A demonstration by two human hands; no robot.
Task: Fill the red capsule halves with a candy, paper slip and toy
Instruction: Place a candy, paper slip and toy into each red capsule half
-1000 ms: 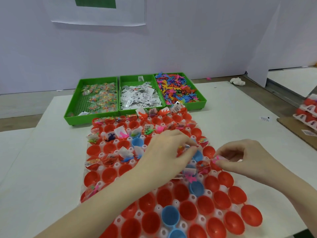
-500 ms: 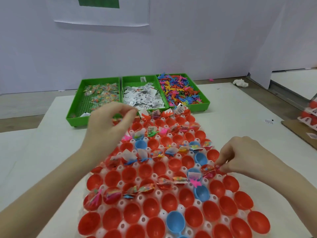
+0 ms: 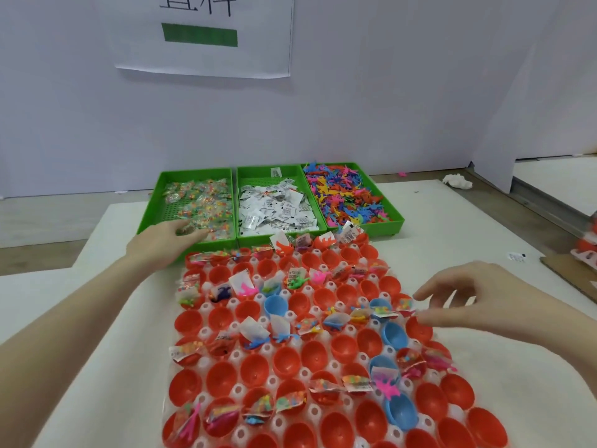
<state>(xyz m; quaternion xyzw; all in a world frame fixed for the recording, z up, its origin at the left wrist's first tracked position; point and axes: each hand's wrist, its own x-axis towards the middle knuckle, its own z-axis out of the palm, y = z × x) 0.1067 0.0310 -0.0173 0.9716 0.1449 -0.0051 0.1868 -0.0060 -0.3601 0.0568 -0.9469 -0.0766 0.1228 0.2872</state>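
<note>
Trays: I count three green ones in a row at the table's far edge: candy tray (image 3: 161, 206), paper slip tray (image 3: 258, 179), toy tray (image 3: 386, 205). Red capsule halves (image 3: 286, 362) sit in a white holder (image 3: 239, 391) nearer me, some filled; four blue halves (image 3: 276, 305) among them. Left hand (image 3: 164, 242) reaches flat into the candy, fingers straight. Right hand (image 3: 465, 297) hovers over the holder's right side, fingers spread, holding nothing.

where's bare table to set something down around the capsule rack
Bare white table shows right of the capsule rack, beyond the right hand, and left of the rack under the left hand's forearm. Crowded: the green trays butt against the rack's far edge.
</note>
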